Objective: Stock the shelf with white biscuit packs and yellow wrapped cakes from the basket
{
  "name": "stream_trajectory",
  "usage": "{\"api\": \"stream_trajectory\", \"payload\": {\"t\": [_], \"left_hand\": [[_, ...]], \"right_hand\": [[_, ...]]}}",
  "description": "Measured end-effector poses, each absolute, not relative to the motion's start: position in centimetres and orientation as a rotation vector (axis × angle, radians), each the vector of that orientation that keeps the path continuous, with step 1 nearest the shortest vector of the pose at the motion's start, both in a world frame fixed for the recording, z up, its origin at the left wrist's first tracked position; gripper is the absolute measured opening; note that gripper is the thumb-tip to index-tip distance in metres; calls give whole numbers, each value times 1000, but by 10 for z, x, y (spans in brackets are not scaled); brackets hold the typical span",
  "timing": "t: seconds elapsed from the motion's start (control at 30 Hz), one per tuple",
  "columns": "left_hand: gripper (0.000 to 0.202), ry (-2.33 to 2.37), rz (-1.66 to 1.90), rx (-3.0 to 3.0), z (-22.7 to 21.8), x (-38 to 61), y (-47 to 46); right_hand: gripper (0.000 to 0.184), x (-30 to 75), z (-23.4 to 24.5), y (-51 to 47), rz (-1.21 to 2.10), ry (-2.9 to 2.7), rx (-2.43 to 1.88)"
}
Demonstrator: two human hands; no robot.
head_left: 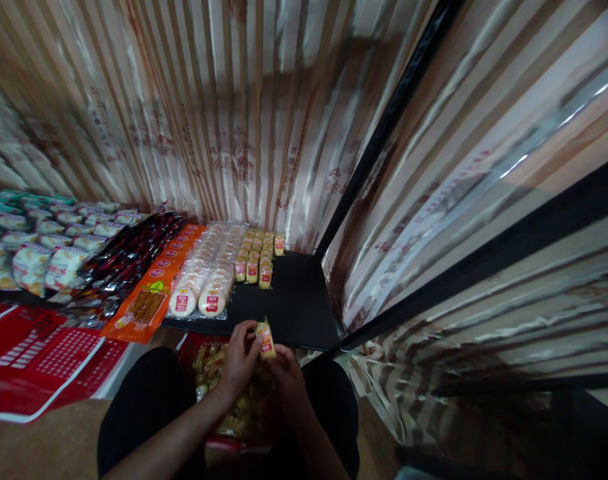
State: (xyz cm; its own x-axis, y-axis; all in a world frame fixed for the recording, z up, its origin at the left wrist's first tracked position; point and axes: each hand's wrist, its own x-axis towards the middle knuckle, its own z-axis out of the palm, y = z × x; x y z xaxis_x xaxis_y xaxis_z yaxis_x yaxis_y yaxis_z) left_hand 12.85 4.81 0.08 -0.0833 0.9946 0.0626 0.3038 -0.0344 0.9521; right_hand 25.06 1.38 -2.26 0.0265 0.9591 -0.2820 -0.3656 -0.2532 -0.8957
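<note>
Both my hands meet over my lap, just in front of a low black shelf (294,307). My left hand (240,360) pinches a small yellow snack packet with a red label (265,338), held upright. My right hand (284,370) is curled beside it, touching the packet's lower end. Under my hands lies an open red bag of several similar yellow packets (214,373) between my knees. On the shelf stand rows of the same small yellow packets (257,257).
Left of those rows lie round white cakes in clear wrap (204,277), orange flat packs (154,293), dark red packs (127,257) and white-green bags (39,243). A red printed sheet (39,353) covers the floor at left. Striped shiny curtains and black frame bars (384,127) surround the shelf.
</note>
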Motion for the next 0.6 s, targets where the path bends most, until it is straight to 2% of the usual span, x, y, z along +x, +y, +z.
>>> {"api": "stream_trajectory", "payload": {"t": [0.1, 0.3, 0.43, 0.6], "left_hand": [[39, 1440, 1118, 1266, 1, 141, 65], [27, 1500, 1094, 1491, 2, 157, 98], [25, 1429, 1079, 1586, 11, 170, 116], [37, 1461, 1091, 1631, 18, 188, 137]], "right_hand": [[39, 256, -23, 23, 1456, -758, -1175], [33, 271, -17, 49, 1293, -927, -1237], [38, 286, -14, 74, 1062, -1082, -1435], [33, 302, -20, 114, 896, -1165, -1531]]}}
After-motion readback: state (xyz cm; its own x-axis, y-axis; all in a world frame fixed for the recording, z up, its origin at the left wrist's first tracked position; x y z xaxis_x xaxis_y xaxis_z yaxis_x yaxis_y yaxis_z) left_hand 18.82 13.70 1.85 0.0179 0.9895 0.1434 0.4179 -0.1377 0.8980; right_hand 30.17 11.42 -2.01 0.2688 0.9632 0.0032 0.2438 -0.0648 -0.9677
